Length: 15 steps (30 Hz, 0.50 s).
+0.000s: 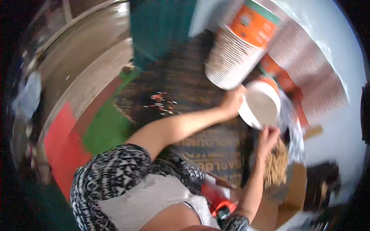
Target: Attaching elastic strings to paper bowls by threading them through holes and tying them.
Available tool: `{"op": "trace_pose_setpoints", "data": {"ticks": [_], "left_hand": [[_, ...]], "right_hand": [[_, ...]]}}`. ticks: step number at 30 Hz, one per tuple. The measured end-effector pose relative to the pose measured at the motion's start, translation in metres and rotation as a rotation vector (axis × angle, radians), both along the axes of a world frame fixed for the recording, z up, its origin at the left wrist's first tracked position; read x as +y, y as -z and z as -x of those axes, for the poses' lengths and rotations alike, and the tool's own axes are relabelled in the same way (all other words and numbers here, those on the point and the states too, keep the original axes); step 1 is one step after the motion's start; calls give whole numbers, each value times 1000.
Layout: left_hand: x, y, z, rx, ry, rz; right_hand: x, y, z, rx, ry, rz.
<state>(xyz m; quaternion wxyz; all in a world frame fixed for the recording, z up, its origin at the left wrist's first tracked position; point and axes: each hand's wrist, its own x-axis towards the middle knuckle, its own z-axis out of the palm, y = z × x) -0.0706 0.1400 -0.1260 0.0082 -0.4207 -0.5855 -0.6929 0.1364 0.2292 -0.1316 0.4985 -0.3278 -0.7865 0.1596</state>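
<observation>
This looks like a small packing workshop or storeroom rather than a home, though that cannot be settled for sure. Long nested stacks of disposable tubs [306, 57] crowd the far right, some in clear plastic wrap [296, 140]. The bench [181, 81] is a rough dark board with printed lettering. An open cardboard box [295, 190] stands near right; to the left, red [61, 134] and green floor coverings [106, 133] adjoin a bare, drab floor [88, 50].

The white tub [263, 108] is looking papery and smooth, the dark tabletop [185, 86] woody, the plastic wrap [296, 140] shining glossily
</observation>
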Motion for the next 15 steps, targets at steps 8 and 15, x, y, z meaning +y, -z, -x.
{"op": "trace_pose_setpoints", "data": {"ticks": [8, 15], "left_hand": [[17, 17, -32, -308, 62, 30], [62, 67, -5, -511, 387, -402]], "right_hand": [[19, 15, -24, -103, -24, -234], [11, -2, -7, -4, -44, -105]]}}
